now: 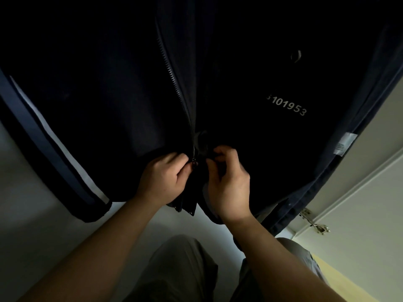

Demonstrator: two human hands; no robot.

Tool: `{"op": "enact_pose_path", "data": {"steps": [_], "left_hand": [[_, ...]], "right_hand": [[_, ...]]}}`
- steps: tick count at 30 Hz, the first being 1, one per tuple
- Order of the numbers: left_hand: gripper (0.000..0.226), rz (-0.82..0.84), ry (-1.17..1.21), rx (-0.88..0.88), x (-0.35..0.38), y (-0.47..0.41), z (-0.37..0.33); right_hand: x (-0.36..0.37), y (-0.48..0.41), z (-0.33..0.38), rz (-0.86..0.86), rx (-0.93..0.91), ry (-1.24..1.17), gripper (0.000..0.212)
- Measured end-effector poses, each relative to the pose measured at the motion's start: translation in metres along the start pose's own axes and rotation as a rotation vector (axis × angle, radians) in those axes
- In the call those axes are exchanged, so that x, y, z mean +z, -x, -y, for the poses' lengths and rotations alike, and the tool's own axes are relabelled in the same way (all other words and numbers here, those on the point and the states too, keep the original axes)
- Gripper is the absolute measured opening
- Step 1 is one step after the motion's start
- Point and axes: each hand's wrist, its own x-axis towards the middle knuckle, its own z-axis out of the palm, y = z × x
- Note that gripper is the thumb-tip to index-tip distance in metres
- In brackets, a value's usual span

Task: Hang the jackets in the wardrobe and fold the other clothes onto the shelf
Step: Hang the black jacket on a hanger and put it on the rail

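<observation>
At jacket (109,94) hem, left hand (162,177) and right hand (229,182) pinch zipper (172,77).

A hanging dark jacket (98,94) blocked the whole far view; open room lay beneath its hem at near left. The wardrobe door (370,236), with its hinge (320,227), bounded the right.
</observation>
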Motion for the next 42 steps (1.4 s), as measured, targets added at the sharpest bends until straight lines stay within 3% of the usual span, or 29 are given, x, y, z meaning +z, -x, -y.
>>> {"op": "enact_pose_path", "data": {"steps": [5, 7, 10, 15, 19, 21, 24, 26, 30, 34, 38, 42], "left_hand": [[0.024, -0.013, 0.009, -0.011, -0.001, -0.002, -0.001], [0.026, -0.017, 0.004, -0.013, -0.001, -0.003, -0.001], [0.027, -0.007, 0.005, -0.021, -0.002, -0.002, 0.0], [0.029, -0.008, 0.001, -0.034, -0.003, -0.001, -0.001], [0.025, 0.002, 0.024, -0.063, -0.002, 0.0, 0.001], [0.023, 0.003, 0.048, -0.087, -0.001, 0.002, 0.003], [0.026, -0.006, 0.058, -0.085, 0.001, 0.001, 0.003], [0.027, -0.017, 0.041, -0.085, 0.002, -0.001, 0.002], [0.032, -0.027, 0.024, -0.1, 0.002, 0.0, 0.002], [0.034, -0.022, 0.012, -0.093, 0.003, 0.004, 0.0], [0.037, -0.03, 0.021, -0.113, 0.005, 0.004, 0.0], [0.023, -0.028, 0.004, -0.144, 0.006, 0.004, 0.004]], "right_hand": [[0.013, 0.013, -0.011, 0.203, 0.627, -0.36, 0.024], [0.012, 0.011, -0.009, 0.228, 0.586, -0.305, 0.025], [0.006, 0.004, 0.0, 0.13, 0.475, -0.273, 0.017], [0.004, -0.003, 0.006, 0.052, 0.209, -0.049, 0.037], [0.006, -0.013, 0.003, -0.029, 0.113, 0.011, 0.018], [0.007, -0.015, -0.002, -0.025, 0.356, -0.173, 0.01], [0.007, -0.017, -0.005, 0.096, 0.834, -0.358, 0.033], [0.006, -0.018, -0.004, 0.175, 0.924, -0.318, 0.05], [0.0, -0.013, 0.001, 0.094, 0.698, -0.299, 0.05], [0.002, -0.007, 0.016, 0.026, 0.392, -0.341, 0.013], [0.004, -0.003, 0.016, 0.09, 0.153, -0.153, 0.026], [0.005, -0.001, 0.01, 0.164, 0.101, 0.002, 0.034]]}}
